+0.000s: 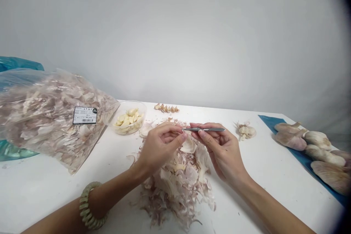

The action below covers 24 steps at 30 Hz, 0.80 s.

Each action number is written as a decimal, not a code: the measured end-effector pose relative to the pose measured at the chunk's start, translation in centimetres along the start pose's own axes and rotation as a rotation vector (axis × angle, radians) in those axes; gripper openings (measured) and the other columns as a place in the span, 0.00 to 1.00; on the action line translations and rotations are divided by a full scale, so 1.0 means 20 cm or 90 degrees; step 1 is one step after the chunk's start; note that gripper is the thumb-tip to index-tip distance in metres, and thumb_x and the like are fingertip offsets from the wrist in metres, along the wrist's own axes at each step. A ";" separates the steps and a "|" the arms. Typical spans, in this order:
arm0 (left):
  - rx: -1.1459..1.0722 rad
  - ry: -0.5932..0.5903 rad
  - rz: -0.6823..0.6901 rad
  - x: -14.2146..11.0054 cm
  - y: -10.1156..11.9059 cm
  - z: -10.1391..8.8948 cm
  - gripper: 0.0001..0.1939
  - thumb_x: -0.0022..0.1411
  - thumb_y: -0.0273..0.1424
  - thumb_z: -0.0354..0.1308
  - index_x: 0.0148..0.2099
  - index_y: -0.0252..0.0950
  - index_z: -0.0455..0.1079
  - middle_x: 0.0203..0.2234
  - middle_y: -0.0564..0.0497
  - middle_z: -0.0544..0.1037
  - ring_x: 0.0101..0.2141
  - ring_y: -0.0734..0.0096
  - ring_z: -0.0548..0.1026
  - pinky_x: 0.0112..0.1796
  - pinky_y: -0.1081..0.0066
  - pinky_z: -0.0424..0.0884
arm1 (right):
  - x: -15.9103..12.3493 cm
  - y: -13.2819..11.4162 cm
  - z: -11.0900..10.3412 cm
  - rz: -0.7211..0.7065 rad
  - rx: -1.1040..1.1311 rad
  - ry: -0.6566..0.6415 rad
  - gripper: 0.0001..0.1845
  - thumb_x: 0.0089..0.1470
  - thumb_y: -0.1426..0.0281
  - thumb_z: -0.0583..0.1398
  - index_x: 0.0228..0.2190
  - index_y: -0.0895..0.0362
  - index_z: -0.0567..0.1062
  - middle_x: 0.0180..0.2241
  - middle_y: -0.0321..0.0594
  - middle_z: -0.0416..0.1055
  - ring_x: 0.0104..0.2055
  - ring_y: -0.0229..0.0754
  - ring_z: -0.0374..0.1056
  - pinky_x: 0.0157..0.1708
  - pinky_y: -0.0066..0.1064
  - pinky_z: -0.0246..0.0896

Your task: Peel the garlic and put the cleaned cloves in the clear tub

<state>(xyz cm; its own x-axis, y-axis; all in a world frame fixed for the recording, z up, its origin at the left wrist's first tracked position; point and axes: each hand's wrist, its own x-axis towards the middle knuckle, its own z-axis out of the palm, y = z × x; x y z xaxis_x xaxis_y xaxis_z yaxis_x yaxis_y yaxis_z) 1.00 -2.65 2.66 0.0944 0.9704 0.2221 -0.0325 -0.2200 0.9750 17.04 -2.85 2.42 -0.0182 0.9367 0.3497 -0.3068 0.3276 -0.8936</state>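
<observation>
Between the fingertips of my right hand point(222, 150) lies a slim metal scalpel point(211, 129), its narrow end pointing left. My left hand point(164, 142) is closed in a pinch by that narrow end; whatever the fingers hold is hidden or too small to name. Below both hands spreads a heap of garlic skins point(178, 190), pale and purplish. Peeled garlic cloves point(131, 117) sit in a clear plastic tub point(139, 105) beyond my left hand. Farther back is a short row of unpeeled cloves or trimmed ends point(166, 108). A partly broken garlic head point(246, 131) rests right of my right hand.
A big clear bag of garlic skins point(52, 113) with a label point(85, 115) fills the left side, with teal plastic point(19, 150) beside it. Several whole garlic heads point(318, 140) lie on a blue sheet point(274, 121) at the right. A wall stands behind the white table point(115, 190).
</observation>
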 end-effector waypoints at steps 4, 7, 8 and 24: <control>-0.067 -0.015 -0.087 0.00 0.02 0.00 0.11 0.50 0.35 0.65 0.35 0.34 0.73 0.28 0.50 0.78 0.31 0.71 0.77 0.33 0.73 0.75 | -0.01 0.02 -0.01 -0.032 -0.026 -0.012 0.06 0.49 0.73 0.64 0.33 0.53 0.76 0.39 0.39 0.78 0.42 0.42 0.74 0.44 0.34 0.71; -0.085 -0.004 -0.113 0.00 0.02 0.00 0.12 0.50 0.36 0.65 0.35 0.35 0.73 0.26 0.51 0.79 0.30 0.71 0.77 0.32 0.74 0.74 | -0.01 0.03 -0.01 -0.064 -0.066 -0.017 0.06 0.50 0.73 0.63 0.33 0.53 0.76 0.39 0.38 0.77 0.45 0.44 0.72 0.46 0.37 0.70; -0.088 0.001 -0.120 0.00 0.02 0.00 0.12 0.50 0.36 0.65 0.35 0.35 0.73 0.26 0.51 0.79 0.30 0.71 0.77 0.32 0.74 0.74 | -0.01 0.03 -0.01 -0.071 -0.081 -0.015 0.06 0.50 0.73 0.63 0.33 0.53 0.76 0.39 0.39 0.77 0.45 0.44 0.72 0.46 0.38 0.69; -0.075 0.028 -0.128 0.00 0.00 0.00 0.13 0.52 0.37 0.62 0.38 0.34 0.73 0.26 0.49 0.80 0.28 0.70 0.77 0.34 0.69 0.74 | -0.04 0.02 -0.02 -0.128 -0.224 -0.040 0.07 0.52 0.74 0.61 0.34 0.51 0.77 0.41 0.37 0.77 0.46 0.44 0.72 0.44 0.36 0.71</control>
<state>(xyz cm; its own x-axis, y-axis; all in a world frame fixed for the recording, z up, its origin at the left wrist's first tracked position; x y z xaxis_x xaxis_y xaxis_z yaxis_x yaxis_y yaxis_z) 0.97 -2.64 2.71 0.0677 0.9975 0.0198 -0.1327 -0.0107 0.9911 17.24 -3.34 1.68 -0.0530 0.8439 0.5339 0.0341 0.5358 -0.8436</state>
